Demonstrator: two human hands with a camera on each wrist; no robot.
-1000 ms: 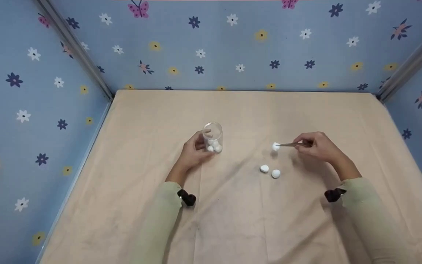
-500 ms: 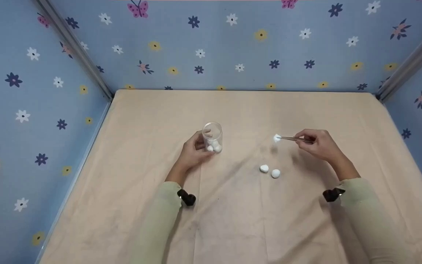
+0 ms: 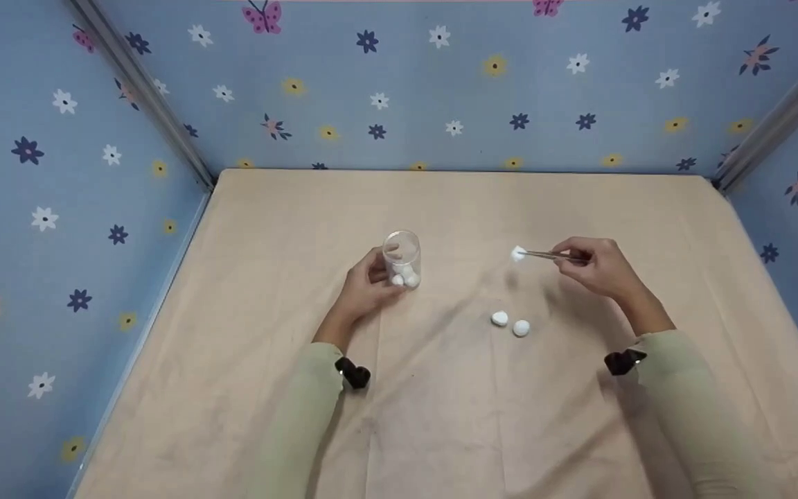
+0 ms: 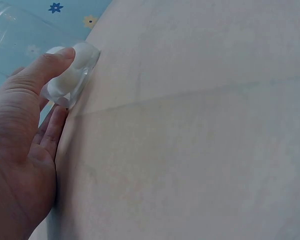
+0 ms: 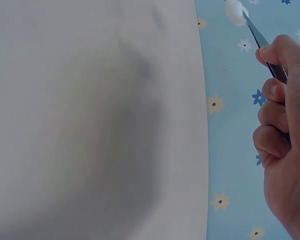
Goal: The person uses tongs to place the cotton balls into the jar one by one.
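Note:
My left hand (image 3: 366, 287) holds a clear glass jar (image 3: 402, 251) upright on the cloth, thumb on the near side and fingers around the back. Several white cotton balls (image 4: 65, 82) lie at the jar's bottom. My right hand (image 3: 600, 267) pinches metal tweezers (image 3: 541, 254); in the right wrist view the fingers are curled round their shaft. A single cotton ball (image 3: 518, 254) is caught in the tweezers' tips, raised above the cloth to the right of the jar. Two more white balls, a left one (image 3: 499, 319) and a right one (image 3: 521, 328), lie on the cloth nearer me.
A beige cloth (image 3: 288, 229) with creases covers the table. Blue flowered panels (image 3: 413, 83) stand along the back and both sides, with metal posts (image 3: 156, 97) at the corners. Small black cameras (image 3: 353, 374) are strapped at both sleeves.
My right hand has lifted the tweezers and cotton ball up off the cloth and a little farther from me, now drifting slightly left. The left hand and jar have stayed still.

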